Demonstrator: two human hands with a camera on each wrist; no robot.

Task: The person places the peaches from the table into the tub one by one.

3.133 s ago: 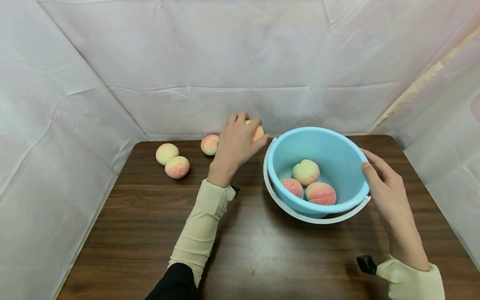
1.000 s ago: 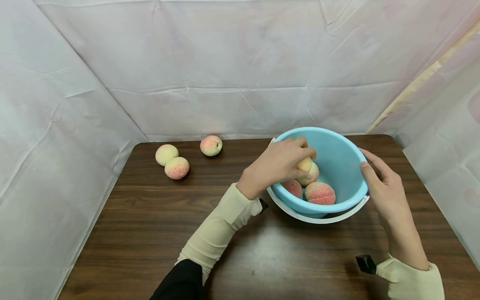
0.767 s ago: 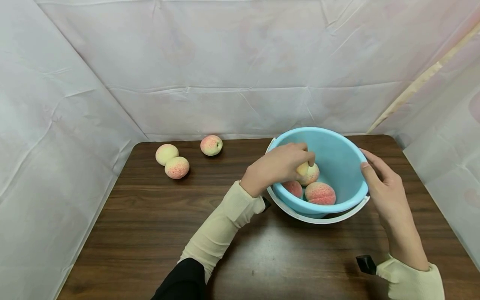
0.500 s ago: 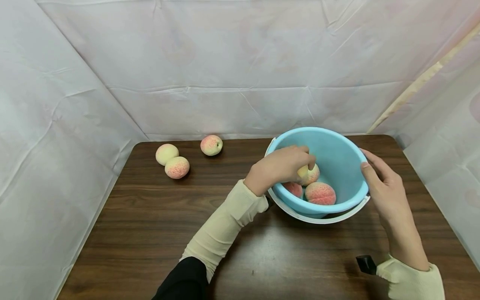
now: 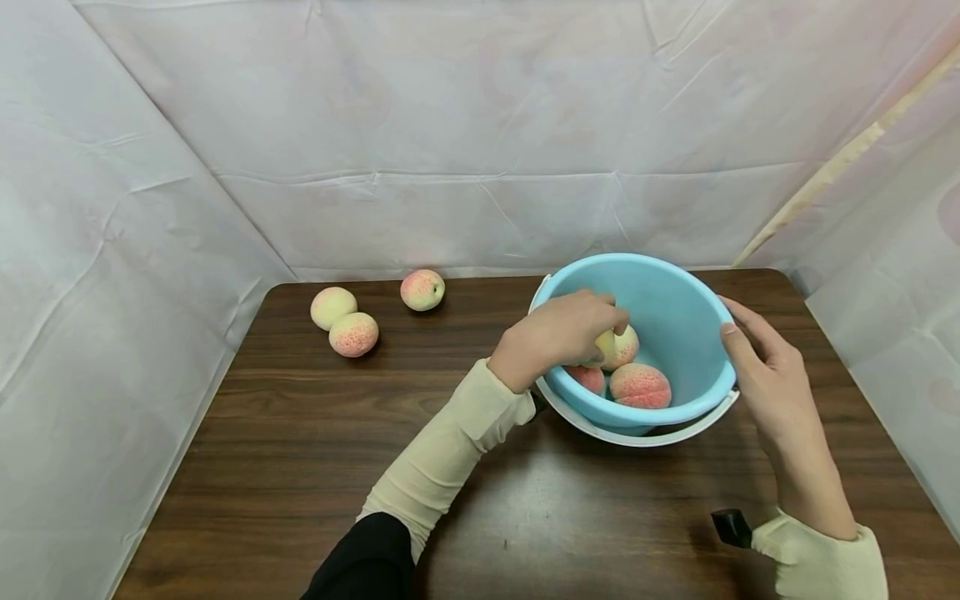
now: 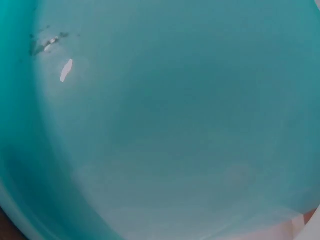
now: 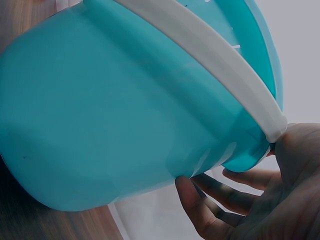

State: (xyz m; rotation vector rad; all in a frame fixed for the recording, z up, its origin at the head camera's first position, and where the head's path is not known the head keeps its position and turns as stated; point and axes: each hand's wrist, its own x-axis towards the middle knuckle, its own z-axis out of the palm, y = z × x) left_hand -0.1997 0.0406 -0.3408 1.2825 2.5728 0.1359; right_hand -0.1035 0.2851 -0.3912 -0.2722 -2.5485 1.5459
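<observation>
A light-blue bucket (image 5: 678, 333) stands at the right of the table. Inside it lie a pale peach (image 5: 624, 346), a pink peach (image 5: 587, 379) and a pink-and-yellow peach (image 5: 641, 386). My left hand (image 5: 562, 333) reaches over the near-left rim and grips a yellow peach (image 5: 604, 342), mostly hidden behind the fingers. With thumb at the rim and fingers against the outer wall, my right hand (image 5: 772, 375) holds the bucket's right side. The right wrist view shows those fingers (image 7: 215, 192) under the bucket wall. Only blue bucket wall (image 6: 190, 115) fills the left wrist view.
At the back left, a pale peach (image 5: 333, 308) touches a pink-speckled peach (image 5: 354, 335). Another peach (image 5: 422, 290) sits alone near the table's back edge. The white bucket handle (image 5: 637, 437) hangs down at the front. Pale sheeting (image 5: 450, 125) surrounds the dark wooden table (image 5: 300, 467).
My left hand has carried a peach from the table's back edge rightward into the bucket. During the last half second it has hardly moved. The right hand stays on the rim.
</observation>
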